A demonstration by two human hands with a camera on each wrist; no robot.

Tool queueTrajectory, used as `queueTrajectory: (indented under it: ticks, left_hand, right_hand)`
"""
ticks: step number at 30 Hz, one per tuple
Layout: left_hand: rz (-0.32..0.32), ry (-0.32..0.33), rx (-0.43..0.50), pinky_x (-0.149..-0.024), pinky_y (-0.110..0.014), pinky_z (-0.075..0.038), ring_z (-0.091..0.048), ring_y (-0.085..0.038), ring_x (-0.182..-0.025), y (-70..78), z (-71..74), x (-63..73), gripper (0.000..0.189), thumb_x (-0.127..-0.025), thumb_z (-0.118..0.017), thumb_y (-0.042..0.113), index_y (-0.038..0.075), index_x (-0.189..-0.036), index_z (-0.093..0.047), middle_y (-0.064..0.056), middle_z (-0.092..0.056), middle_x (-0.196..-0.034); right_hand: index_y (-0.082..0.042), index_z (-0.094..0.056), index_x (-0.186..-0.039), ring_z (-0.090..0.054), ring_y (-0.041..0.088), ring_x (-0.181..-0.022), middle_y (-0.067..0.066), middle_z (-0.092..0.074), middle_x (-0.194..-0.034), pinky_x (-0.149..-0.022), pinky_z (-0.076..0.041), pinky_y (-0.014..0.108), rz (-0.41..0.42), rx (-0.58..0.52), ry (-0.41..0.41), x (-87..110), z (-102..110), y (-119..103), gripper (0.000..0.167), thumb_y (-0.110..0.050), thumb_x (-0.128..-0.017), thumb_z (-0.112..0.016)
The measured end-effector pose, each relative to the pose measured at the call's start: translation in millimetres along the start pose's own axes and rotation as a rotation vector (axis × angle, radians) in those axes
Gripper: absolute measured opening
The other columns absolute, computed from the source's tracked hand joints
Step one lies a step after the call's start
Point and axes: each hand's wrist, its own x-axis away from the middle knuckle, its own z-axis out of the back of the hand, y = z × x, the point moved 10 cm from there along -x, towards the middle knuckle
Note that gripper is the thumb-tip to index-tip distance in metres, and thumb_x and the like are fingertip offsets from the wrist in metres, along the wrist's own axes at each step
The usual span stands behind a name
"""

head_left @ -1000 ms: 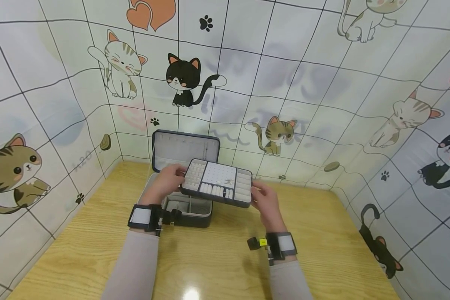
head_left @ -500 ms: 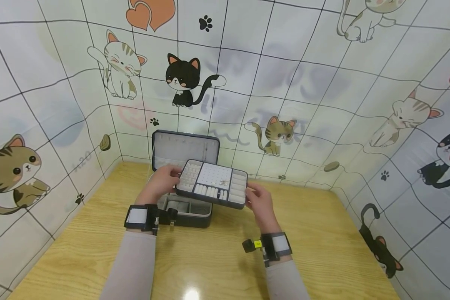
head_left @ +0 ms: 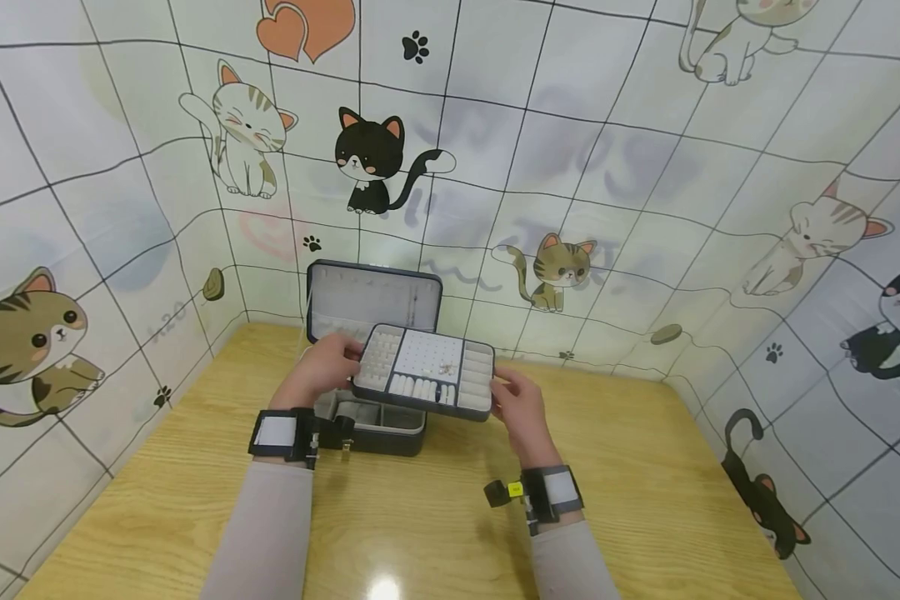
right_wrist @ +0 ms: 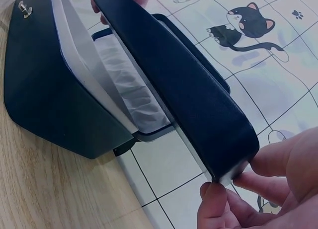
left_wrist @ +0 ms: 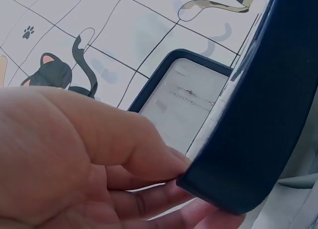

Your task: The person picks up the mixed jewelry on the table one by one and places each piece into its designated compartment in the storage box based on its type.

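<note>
A dark blue jewelry tray [head_left: 429, 371] with pale lining hangs over the right part of an open jewelry box [head_left: 386, 440]. It has small square compartments, a dotted panel with small earrings, ring rolls with a dark ring, and long slots. My left hand [head_left: 322, 367] grips the tray's left end, thumb on the rim and fingers below, as the left wrist view shows. At the tray's right end my right hand [head_left: 521, 408] pinches the corner. Behind, the raised lid [head_left: 375, 296] has thin necklaces [left_wrist: 191, 97] along its inside. The tray hides part of the box interior.
The box stands on a wooden table [head_left: 615, 467], near the back wall covering [head_left: 607, 150] printed with cats and grid lines. Its front carries a metal clasp [right_wrist: 25, 9]. Each wrist wears a strapped camera, such as the right one [head_left: 497, 493].
Both hands have carried the tray slightly to the left, mostly in the first half second. Since then it has stayed nearly still, its tilt shifting a little. Box and lid are unmoved.
</note>
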Motion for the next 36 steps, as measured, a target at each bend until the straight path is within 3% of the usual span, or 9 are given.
queueTrajectory:
  ticks: [10,21,36]
  left_hand:
    - [0.005,-0.014,-0.08,-0.079,-0.038,-0.063,-0.07,-0.03,-0.101,-1.2,-0.5,0.7,0.045,-0.095,-0.06,0.005,-0.01,-0.138,-0.059,-0.028,-0.066,-0.131]
    - [0.012,0.019,-0.161,-0.077,-0.038,-0.063,-0.071,-0.029,-0.095,3.6,8.8,6.9,0.041,-0.095,-0.062,0.006,-0.011,-0.132,-0.06,-0.027,-0.068,-0.122]
    - [0.028,0.043,-0.215,-0.075,-0.038,-0.059,-0.069,-0.03,-0.094,-6.6,20.5,11.0,0.042,-0.092,-0.061,0.005,-0.011,-0.13,-0.062,-0.027,-0.069,-0.12]
  right_hand:
    - [-0.007,-0.068,-0.139,-0.069,0.019,-0.099,0.021,-0.069,-0.125,-0.081,-0.058,0.026,-0.001,-0.032,0.021,-2.3,-1.8,3.9,0.034,-0.012,-0.107,-0.06]
    - [-0.008,-0.069,-0.138,-0.068,0.017,-0.098,0.02,-0.068,-0.127,-0.079,-0.058,0.022,0.01,-0.099,0.044,0.1,-8.9,2.5,0.033,-0.014,-0.107,-0.061]
    - [-0.009,-0.069,-0.139,-0.069,0.017,-0.101,0.017,-0.069,-0.131,-0.085,-0.059,0.027,0.011,-0.131,-0.022,1.8,-29.1,7.9,0.035,-0.013,-0.105,-0.064]
